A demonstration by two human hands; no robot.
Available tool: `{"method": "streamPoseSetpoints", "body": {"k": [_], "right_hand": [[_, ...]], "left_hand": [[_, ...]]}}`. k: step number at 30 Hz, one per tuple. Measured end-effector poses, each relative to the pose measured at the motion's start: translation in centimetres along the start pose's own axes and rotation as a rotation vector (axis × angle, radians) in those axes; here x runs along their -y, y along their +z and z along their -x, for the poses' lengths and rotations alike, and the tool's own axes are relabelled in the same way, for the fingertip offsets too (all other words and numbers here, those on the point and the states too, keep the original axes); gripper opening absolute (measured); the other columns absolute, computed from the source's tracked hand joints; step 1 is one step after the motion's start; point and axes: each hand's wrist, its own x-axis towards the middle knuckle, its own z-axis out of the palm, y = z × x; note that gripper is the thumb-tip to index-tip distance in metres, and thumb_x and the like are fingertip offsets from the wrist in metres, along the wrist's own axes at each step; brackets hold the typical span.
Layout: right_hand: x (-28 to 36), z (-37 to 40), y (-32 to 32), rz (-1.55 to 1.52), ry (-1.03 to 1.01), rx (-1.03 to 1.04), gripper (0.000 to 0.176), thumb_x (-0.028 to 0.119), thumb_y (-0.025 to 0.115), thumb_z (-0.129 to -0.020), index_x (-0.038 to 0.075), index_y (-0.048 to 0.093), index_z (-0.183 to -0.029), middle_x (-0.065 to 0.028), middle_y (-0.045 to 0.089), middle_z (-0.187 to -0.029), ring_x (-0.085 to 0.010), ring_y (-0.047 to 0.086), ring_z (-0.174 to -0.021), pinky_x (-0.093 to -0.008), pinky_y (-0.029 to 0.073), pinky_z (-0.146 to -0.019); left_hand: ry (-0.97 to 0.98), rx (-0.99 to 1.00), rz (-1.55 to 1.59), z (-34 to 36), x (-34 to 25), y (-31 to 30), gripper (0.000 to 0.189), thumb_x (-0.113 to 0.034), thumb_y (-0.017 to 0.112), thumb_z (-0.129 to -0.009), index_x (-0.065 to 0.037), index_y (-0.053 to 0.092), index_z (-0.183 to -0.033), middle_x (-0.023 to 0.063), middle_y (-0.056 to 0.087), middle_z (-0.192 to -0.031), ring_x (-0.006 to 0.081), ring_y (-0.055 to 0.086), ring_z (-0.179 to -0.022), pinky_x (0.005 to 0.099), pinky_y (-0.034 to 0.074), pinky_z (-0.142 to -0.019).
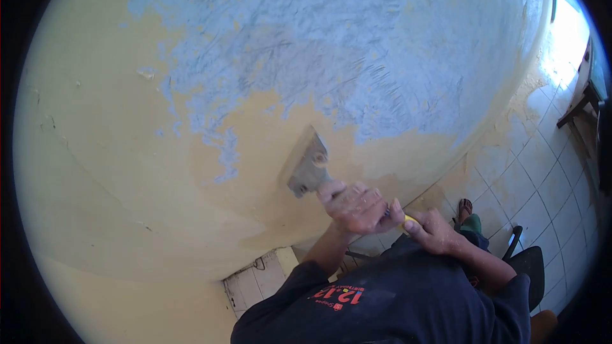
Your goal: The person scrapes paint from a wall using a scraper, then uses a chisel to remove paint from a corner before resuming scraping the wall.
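A wide-bladed scraper [309,167] lies tilted against the wall, its metal blade on the yellowish surface below the blue patch. My left hand [358,207] is wrapped round the scraper close to the blade, hiding most of the handle. Whitish residue marks its fingers. Farther back, my right hand [431,230] closes on the yellow end of the handle. The wall [255,134] has pale yellow paint, with a large scraped blue area [306,57] above the blade and a darker, damp-looking band around it.
White floor tiles [542,165] with scattered debris run along the wall's base at right. A dark chair [528,271] stands behind my right arm. A wooden piece of furniture [580,107] is at the far right, and a tiled ledge [252,286] at lower left.
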Motion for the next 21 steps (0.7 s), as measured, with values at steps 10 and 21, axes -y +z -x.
{"method": "streamPoseSetpoints", "body": {"k": [10, 21], "right_hand": [[-2.5, 3.7, 0.6, -0.078, 0.159, -0.046, 0.052, 0.044, 0.044, -0.103, -0.003, 0.057, -0.085, -0.0125, 0.049, -0.058, -0.0196, 0.047, -0.057, -0.0386, 0.043, -0.06], [0.4, 0.1, 0.6, -0.125, 0.053, 0.044, 0.052, 0.044, 0.042, -0.104, -0.003, 0.057, -0.086, -0.0078, 0.05, -0.058, -0.0161, 0.046, -0.056, -0.0363, 0.041, -0.057]], "left_hand": [[-0.113, 0.112, 0.139, 2.8, -3.0, 3.0, 0.037, -0.025, 0.065, -0.076, -0.021, 0.04, -0.049, -0.0061, 0.045, -0.053, 0.0096, 0.045, -0.048, 0.0343, 0.028, -0.066], [-0.085, -0.018, 0.111, 1.7, -1.0, 1.5, 0.033, -0.025, 0.064, -0.075, -0.021, 0.043, -0.05, -0.007, 0.051, -0.057, 0.0096, 0.047, -0.05, 0.0339, 0.029, -0.07]]}}
